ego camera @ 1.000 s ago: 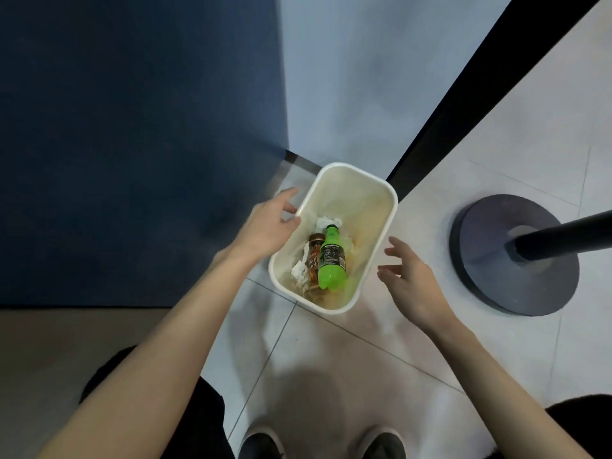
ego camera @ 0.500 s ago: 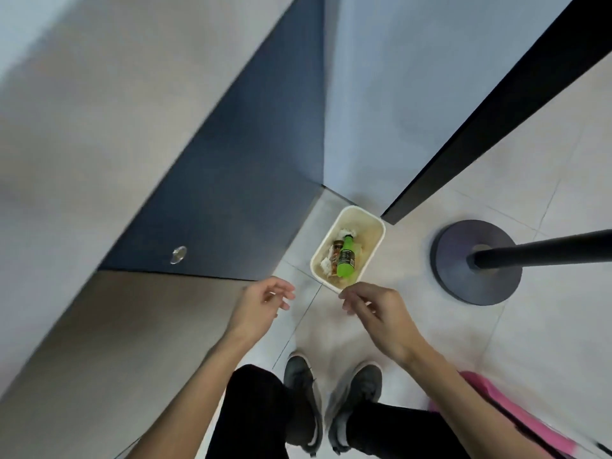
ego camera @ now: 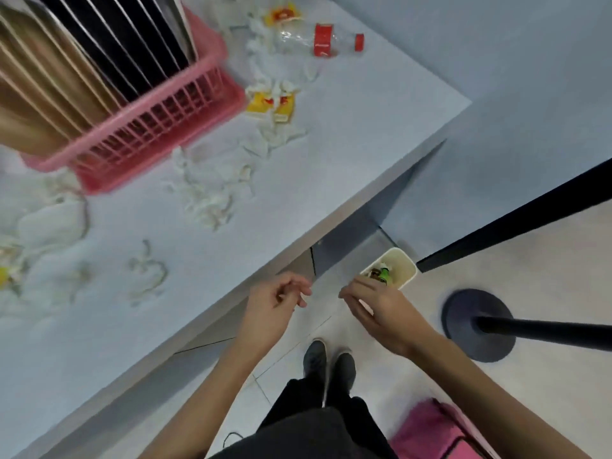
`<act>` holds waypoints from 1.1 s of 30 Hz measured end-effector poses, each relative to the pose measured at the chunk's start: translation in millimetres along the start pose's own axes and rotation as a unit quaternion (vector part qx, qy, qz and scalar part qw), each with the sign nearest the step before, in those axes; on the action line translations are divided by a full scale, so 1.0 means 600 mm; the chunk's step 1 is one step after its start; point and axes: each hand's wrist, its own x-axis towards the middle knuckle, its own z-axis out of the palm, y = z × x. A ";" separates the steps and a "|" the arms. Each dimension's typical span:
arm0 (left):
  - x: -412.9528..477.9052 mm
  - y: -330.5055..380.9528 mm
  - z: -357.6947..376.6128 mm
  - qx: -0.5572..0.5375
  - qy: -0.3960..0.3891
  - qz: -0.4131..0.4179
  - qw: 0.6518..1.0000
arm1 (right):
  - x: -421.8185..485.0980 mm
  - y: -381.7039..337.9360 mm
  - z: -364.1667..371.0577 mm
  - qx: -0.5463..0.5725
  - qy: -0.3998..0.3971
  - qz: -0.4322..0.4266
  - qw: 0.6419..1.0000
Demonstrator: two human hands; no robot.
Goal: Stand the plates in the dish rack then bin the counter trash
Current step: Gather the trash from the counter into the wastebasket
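A pink dish rack [ego camera: 159, 127] stands on the pale counter [ego camera: 331, 154] at the upper left, with several dark and tan plates [ego camera: 99, 54] standing in it. Crumpled white tissues [ego camera: 212, 193], yellow wrappers [ego camera: 275, 102] and a clear bottle with a red label [ego camera: 314, 39] lie scattered on the counter. The small white bin [ego camera: 405, 265] sits on the floor by the wall, holding a green bottle [ego camera: 384, 274] and other trash. My left hand [ego camera: 275, 304] and my right hand [ego camera: 381, 306] hover below the counter edge with loosely curled fingers, holding nothing.
A black stanchion base [ego camera: 477, 326] with its pole stands on the floor at the right. A pink bag [ego camera: 437, 432] lies at the lower right. My shoes [ego camera: 328, 362] are on the tiled floor below the hands. A dark strip runs along the wall.
The view has lifted from the bin to the counter, so the rack and the trash on it have come into sight. Both hands have drawn back from the bin, empty.
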 end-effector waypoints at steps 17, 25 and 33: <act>-0.267 -0.074 -0.270 -0.051 0.333 -0.044 0.941 | 0.185 -0.334 0.100 0.033 -0.196 -0.214 0.956; -0.281 -0.151 -0.389 -0.034 0.337 -0.057 0.939 | 0.266 -0.355 0.192 -0.114 -0.119 -0.192 0.967; -0.208 -0.224 -0.512 -0.003 0.267 0.003 0.964 | 0.339 -0.334 0.278 -0.171 -0.042 -0.137 0.975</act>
